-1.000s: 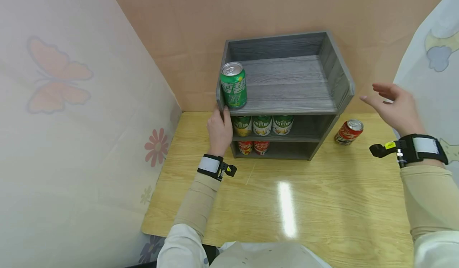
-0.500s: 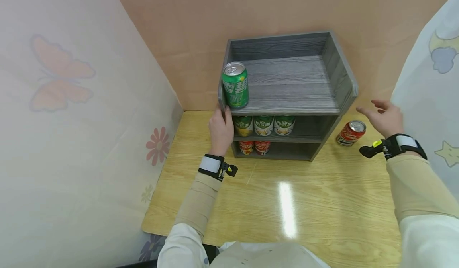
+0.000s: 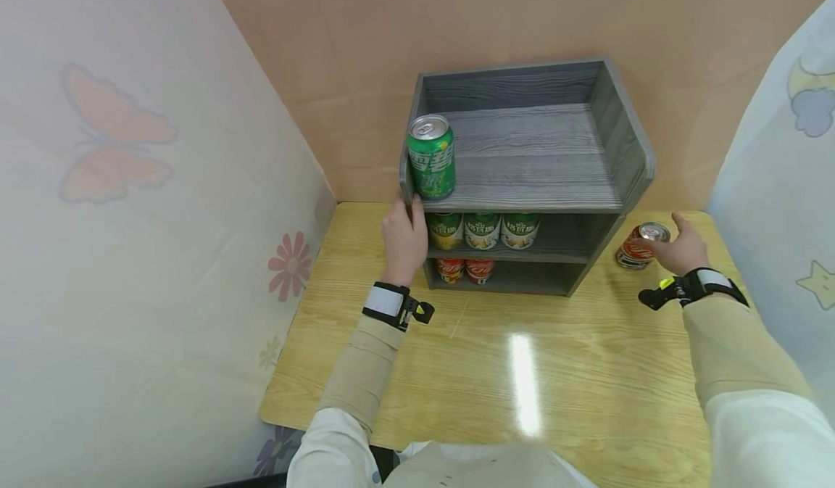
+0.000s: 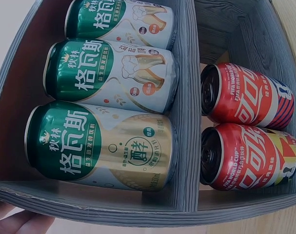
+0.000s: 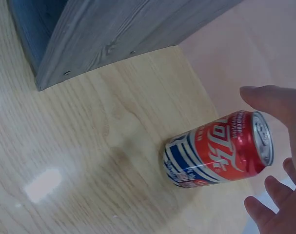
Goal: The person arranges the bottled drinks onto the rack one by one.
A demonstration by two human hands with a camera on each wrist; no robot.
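A grey wooden shelf unit (image 3: 535, 154) with stacked levels stands on the table. My left hand (image 3: 404, 241) grips the front edge of its left side panel. Above that hand, a green soda can (image 3: 432, 162) stands upright on the top level. Green-and-white drink cans (image 4: 113, 73) fill part of the middle level, and two red cola cans (image 4: 250, 156) are on the lowest. Right of the unit, a red cola can (image 5: 216, 151) stands on the table. Around its top my right hand (image 3: 683, 247) is spread, thumb to one side and fingers to the other, apparently not touching.
The light wooden table (image 3: 470, 372) carries the unit close to a brown back wall (image 3: 313, 53). White printed side walls (image 3: 163, 270) bound the space left and right. The right cola can sits between the unit and the right wall.
My right hand has come down and left, from above the table's right side to the lone cola can. My left hand stays on the side panel.
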